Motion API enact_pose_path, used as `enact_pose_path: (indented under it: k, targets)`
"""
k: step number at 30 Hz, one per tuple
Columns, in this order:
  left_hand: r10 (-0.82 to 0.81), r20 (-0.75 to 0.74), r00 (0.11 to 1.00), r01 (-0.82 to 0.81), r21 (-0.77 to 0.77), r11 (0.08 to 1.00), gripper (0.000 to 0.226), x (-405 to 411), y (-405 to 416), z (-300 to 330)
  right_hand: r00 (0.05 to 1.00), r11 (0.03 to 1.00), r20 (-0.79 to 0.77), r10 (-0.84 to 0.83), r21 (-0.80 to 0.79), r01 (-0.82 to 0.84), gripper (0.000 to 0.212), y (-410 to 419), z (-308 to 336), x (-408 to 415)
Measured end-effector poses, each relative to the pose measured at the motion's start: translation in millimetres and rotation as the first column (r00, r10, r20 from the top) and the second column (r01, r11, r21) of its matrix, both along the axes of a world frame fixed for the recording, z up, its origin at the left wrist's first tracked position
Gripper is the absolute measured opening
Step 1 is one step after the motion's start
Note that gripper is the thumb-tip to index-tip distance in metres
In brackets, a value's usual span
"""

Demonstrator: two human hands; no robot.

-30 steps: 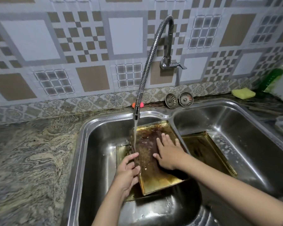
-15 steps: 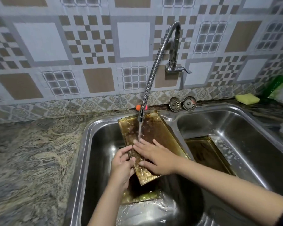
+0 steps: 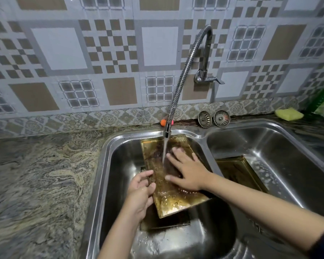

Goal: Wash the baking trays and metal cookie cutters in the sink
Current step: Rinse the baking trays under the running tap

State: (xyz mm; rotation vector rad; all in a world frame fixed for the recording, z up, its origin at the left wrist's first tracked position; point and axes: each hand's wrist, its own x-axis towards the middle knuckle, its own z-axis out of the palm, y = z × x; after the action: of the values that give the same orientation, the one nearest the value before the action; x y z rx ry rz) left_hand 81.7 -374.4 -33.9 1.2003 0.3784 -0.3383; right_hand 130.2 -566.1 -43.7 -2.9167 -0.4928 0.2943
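While tilted under flexible chrome faucet [image 3: 183, 77] stream, greasy brass-coloured rectangular baking tray [image 3: 168, 200] in left basin: left hand [image 3: 139, 193] pinching its left rim, right hand [image 3: 187, 171] spread flat on it. Risk: wet tray slipping (grip small), dropping onto second tray [image 3: 165, 224] beneath.

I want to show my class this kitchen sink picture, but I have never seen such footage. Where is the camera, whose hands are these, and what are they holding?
The camera sits on the person's head, looking down at their own bare hands. The left hand grips the edge of a greasy baking tray tilted in the left basin of the sink. The right hand lies flat on it, under water from the tap. Another tray lies in the right basin. A yellow sponge and two strainers sit behind the sink.
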Motion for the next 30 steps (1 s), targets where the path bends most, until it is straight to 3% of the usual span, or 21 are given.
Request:
enact_pose_path:
  k: [3,7,9,11,14,15,17,20,23,25,27,30]
  targets:
    - [-0.073,0.02,0.997,0.072,0.033,0.997,0.037,-5,-14,4,0.963,0.959,0.015,-0.269,0.092,0.267,0.082,15,7,15]
    - [0.048,0.007,0.999,-0.048,0.02,0.999,0.037,0,-8,2,0.999,0.965,-0.017,0.039,0.26,-0.033,0.061,31,11,-11]
    - [0.131,-0.031,0.991,-0.131,0.01,0.991,0.035,5,8,-7,0.988,0.913,-0.104,0.11,0.404,-0.059,0.049,24,17,-28]
    - [0.172,-0.034,0.985,-0.169,0.071,0.983,0.036,9,23,-16,0.997,0.888,-0.077,0.026,0.46,0.012,0.037,11,23,-36]
    - [0.173,-0.044,0.984,-0.167,0.118,0.979,0.038,12,37,-21,0.957,0.898,0.147,-0.249,0.405,0.172,0.031,-13,18,-35]
    - [0.163,-0.05,0.985,-0.158,0.103,0.982,0.038,13,39,-22,0.931,0.869,0.136,-0.338,0.426,0.253,0.031,-18,15,-32]
    - [0.142,-0.066,0.988,-0.137,0.072,0.988,0.039,16,39,-23,0.901,0.758,-0.065,-0.429,0.517,0.398,0.029,-23,10,-27]
    - [0.127,-0.065,0.99,-0.126,0.019,0.992,0.04,17,34,-27,0.866,0.53,-0.349,-0.358,0.688,0.496,0.024,-19,6,-26]
    - [0.121,-0.092,0.988,-0.123,-0.024,0.992,0.037,15,29,-29,0.839,0.368,-0.391,-0.378,0.768,0.524,0.026,-15,1,-28]
    - [0.08,-0.132,0.988,-0.072,0.063,0.995,0.037,11,24,-28,0.821,0.304,-0.379,-0.428,0.795,0.525,0.034,-11,-1,-28]
    - [0.037,-0.126,0.991,-0.002,0.269,0.963,0.037,8,18,-24,0.821,0.288,-0.354,-0.447,0.813,0.507,0.035,-8,1,-31]
    - [-0.057,0.026,0.998,0.043,0.385,0.922,0.035,7,9,-17,0.87,0.413,-0.233,-0.434,0.807,0.422,0.033,-4,4,-39]
